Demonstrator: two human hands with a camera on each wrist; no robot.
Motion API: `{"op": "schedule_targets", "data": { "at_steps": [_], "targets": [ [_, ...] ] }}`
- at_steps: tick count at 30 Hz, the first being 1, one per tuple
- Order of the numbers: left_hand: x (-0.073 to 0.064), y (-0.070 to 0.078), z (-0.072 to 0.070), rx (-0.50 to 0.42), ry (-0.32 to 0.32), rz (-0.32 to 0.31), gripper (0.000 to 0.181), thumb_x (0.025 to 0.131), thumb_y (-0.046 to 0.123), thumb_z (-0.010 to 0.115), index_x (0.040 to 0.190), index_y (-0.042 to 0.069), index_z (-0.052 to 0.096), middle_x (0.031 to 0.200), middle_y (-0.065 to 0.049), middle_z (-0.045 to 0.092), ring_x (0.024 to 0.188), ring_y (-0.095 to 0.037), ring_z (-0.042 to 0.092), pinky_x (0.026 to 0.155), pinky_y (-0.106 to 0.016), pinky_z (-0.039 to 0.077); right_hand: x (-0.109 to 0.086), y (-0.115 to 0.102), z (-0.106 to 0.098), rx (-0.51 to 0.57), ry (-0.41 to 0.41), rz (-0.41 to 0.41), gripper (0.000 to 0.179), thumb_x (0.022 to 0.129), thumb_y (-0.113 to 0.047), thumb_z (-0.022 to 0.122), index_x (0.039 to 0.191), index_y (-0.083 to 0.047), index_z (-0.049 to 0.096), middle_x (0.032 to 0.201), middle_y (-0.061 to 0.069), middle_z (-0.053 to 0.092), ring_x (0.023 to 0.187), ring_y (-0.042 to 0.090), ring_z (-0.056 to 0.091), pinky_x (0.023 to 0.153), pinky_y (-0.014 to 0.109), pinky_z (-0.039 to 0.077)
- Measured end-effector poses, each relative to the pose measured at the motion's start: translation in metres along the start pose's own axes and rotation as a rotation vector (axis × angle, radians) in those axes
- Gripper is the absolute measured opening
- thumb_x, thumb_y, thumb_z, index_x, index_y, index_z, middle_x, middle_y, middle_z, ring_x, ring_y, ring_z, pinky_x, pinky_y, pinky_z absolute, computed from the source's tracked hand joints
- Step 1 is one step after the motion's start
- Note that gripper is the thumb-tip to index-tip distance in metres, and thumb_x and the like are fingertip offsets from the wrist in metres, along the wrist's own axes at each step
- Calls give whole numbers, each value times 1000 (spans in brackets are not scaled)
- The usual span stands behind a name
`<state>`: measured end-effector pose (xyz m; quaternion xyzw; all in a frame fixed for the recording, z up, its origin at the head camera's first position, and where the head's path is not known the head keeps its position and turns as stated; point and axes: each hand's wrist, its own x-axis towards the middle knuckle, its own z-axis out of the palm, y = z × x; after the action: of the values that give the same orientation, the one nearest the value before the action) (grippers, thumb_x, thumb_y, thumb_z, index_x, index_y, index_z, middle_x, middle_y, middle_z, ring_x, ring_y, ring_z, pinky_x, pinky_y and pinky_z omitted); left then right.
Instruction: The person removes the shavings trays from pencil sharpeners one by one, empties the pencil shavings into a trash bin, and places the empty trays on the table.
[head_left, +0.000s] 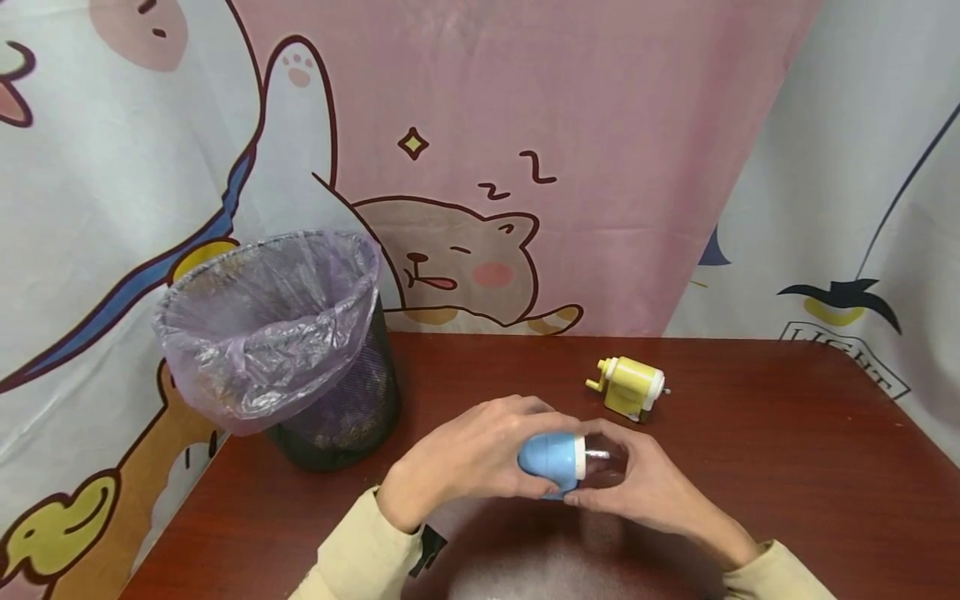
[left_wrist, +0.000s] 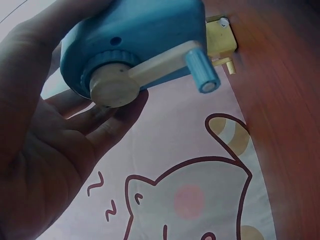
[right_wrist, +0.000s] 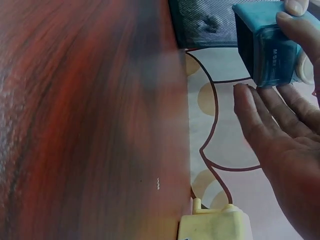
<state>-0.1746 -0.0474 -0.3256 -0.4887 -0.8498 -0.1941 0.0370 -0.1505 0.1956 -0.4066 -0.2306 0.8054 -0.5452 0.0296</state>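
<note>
Two-handed, holding a blue crank sharpener (head_left: 550,458) above the desk (head_left: 795,467), curling the left hand (head_left: 480,454) round its body and pinching its other end with the right hand (head_left: 652,483). Facing a yellow sharpener (head_left: 628,388) standing farther back on the desk and a bag-lined bin (head_left: 348,408) to the left.

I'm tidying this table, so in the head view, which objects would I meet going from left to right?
Purple-lined mesh bin → blue crank sharpener → yellow crank sharpener.
</note>
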Motion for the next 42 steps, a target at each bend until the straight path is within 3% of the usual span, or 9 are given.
{"op": "schedule_targets", "data": {
  "at_steps": [4,11,19,27,32,42],
  "targets": [
    [-2,-1,2,-12,6,9,62,80,34,87,137,25,65,125,4,70,108,-7,65,89,-15,51,0,-1,2,-32,12,2,58,74,-21,93,123,-12,63,110,5,72,97,9,73,80,29,61],
    [-3,-3,3,-8,13,12,62,79,34,88,136,24,66,124,4,70,108,-7,65,89,-15,51,-2,2,7,96,7,-49,55,75,-8,90,123,-8,62,111,11,72,97,14,75,80,35,62],
    [-6,-4,4,-64,12,6,61,79,32,89,135,22,66,124,2,70,108,-8,65,89,-15,51,-3,1,10,-104,106,-48,61,67,-23,97,119,-21,66,107,-4,73,89,7,74,76,29,61],
    [-8,-6,5,-61,4,-9,62,80,33,88,137,25,65,125,4,70,107,-6,64,88,-13,49,-4,3,11,-200,138,-80,61,67,-28,97,120,-24,68,107,-10,73,88,4,71,76,25,60],
    [-9,-6,7,-42,0,-6,62,81,34,87,138,25,65,127,4,70,109,-7,64,90,-15,50,-3,4,13,-248,142,-134,61,68,-23,97,122,-23,68,107,-11,72,88,3,70,75,24,59],
    [-12,-8,6,-30,-9,-5,61,82,35,86,138,27,64,128,4,69,111,-9,65,91,-18,51,-3,6,12,-192,98,-166,61,73,-16,93,128,-23,66,111,-7,72,89,5,70,74,26,60]
  ]
}}
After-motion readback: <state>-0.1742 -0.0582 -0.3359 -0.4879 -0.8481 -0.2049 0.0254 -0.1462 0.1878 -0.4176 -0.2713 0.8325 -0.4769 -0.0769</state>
